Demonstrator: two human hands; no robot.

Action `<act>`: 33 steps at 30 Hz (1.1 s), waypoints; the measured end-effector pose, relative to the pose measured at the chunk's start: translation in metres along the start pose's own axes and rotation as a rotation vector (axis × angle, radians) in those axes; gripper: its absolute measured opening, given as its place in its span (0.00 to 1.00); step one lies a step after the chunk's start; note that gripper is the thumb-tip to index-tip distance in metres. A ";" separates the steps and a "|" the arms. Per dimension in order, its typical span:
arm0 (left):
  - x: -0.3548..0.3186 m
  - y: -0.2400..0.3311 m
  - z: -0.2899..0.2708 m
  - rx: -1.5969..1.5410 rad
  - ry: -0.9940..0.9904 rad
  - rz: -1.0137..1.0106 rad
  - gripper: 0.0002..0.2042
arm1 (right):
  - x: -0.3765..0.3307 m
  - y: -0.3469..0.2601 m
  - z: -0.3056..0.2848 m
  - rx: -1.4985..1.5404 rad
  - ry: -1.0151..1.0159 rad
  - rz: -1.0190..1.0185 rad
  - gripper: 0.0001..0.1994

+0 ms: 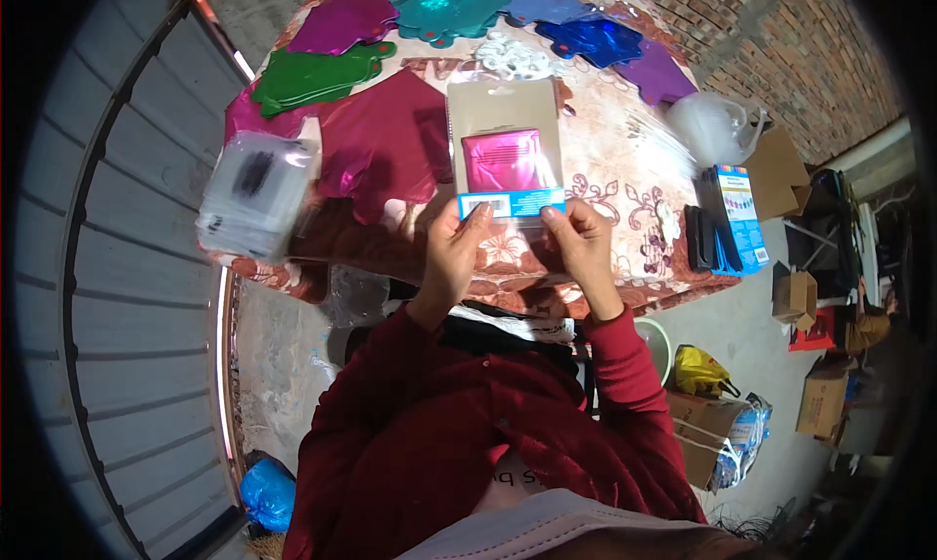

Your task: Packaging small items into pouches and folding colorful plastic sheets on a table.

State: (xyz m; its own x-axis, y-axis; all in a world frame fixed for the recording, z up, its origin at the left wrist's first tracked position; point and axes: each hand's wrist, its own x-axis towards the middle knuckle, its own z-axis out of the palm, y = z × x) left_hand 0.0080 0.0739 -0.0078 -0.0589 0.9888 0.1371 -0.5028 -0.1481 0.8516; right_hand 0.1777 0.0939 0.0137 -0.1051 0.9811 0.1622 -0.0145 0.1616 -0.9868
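Both hands hold a clear packet over the near middle of the table, with a folded shiny pink foil sheet inside and a blue-and-white strip across its lower end. My left hand pinches the lower left corner, thumb on top. At the lower right corner, my right hand grips the same strip, its thumb also on top. Beside my left hand lies a pile of dark pink foil sheets. A stack of clear plastic bags rests farther left.
Foil piles line the table's far side: green, teal, blue and purple. White cord-like pieces sit among them. Blue printed cards stand at right beside a black box and a white plastic bag.
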 end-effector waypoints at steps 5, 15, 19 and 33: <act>0.011 0.019 -0.014 -0.039 -0.056 -0.268 0.09 | 0.000 -0.002 -0.007 0.035 -0.045 0.038 0.10; 0.019 0.002 -0.009 -0.166 0.079 -0.095 0.13 | 0.053 -0.031 -0.093 -0.974 0.218 -0.151 0.07; 0.024 -0.003 -0.002 -0.139 0.064 -0.099 0.14 | 0.073 -0.012 -0.171 -1.645 0.149 -0.041 0.06; 0.024 -0.004 -0.001 -0.106 0.049 -0.059 0.13 | 0.082 -0.004 -0.200 -1.753 -0.113 -0.393 0.05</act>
State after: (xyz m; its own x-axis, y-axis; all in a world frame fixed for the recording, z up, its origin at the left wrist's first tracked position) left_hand 0.0081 0.0979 -0.0086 -0.0674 0.9958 0.0614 -0.5951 -0.0895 0.7987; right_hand 0.3685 0.1950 0.0313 -0.4164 0.8627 0.2869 0.8994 0.3446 0.2690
